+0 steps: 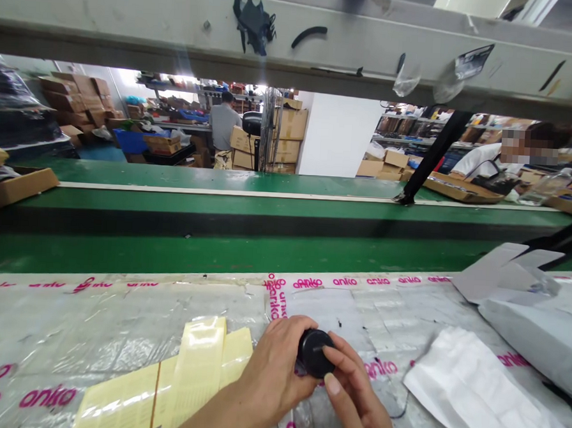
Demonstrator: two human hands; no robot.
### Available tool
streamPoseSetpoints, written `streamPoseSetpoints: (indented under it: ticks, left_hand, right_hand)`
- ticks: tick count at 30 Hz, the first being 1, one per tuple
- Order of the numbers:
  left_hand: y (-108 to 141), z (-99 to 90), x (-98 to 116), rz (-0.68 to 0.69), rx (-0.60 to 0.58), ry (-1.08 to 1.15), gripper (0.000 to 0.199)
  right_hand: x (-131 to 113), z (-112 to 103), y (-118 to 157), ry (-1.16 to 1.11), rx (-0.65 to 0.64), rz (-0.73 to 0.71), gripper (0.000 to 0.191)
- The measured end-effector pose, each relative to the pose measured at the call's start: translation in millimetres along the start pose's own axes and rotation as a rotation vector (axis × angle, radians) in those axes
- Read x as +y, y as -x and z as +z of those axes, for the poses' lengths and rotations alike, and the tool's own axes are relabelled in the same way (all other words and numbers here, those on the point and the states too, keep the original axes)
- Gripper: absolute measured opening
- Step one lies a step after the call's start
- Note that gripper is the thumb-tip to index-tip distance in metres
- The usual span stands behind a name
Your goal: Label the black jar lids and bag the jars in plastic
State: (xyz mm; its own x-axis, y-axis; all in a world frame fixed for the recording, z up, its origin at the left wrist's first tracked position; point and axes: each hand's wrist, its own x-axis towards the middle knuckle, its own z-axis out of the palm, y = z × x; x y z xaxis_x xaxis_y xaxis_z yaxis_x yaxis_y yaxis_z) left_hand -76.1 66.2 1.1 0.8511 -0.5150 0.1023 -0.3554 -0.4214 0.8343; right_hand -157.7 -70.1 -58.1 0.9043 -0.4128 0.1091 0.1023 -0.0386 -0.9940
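Observation:
Low in the middle of the head view, my left hand (281, 357) is wrapped round a black round object (315, 355) that looks like a cap or lid, its flat face turned up towards me. From the right, my right hand (360, 397) meets it, the index fingertip on the flat face and the thumb by its lower edge. Part of the object's side is hidden in my left palm. Left of my hands lie pale yellow printed sheets or labels (199, 363), partly behind my left forearm. A crumpled white sheet or bag (478, 396) rests to the right.
Plastic film printed "anko" (117, 320) covers the worktop. White packaging (539, 323) lies at the right edge. Beyond runs a green surface (217, 255), with a black post (435, 155) and a beam (156, 28) overhead. Two people (225, 122) are farther back.

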Motion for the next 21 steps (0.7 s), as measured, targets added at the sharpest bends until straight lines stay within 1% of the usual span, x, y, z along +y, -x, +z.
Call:
streamPoseSetpoints:
  ticks: [7,13,16,21]
  left_hand:
    - [1,-0.7,-2,0.021,0.004,0.001,0.054]
    - [3,3.6,-8,0.028,0.021,-0.028,0.06]
    - [3,5.0,-10,0.039,0.032,-0.033,0.06]
    - [2,6.7,-13,0.055,0.042,-0.038,0.06]
  right_hand:
    - [2,1,-1,0.078,0.026,-0.042,0.035]
    - [0,0,-1,0.119,0.045,-0.09,0.03]
    - [-1,0,-1,0.127,0.056,-0.114,0.029]
    - [-1,0,-2,0.199,0.073,-0.191,0.03]
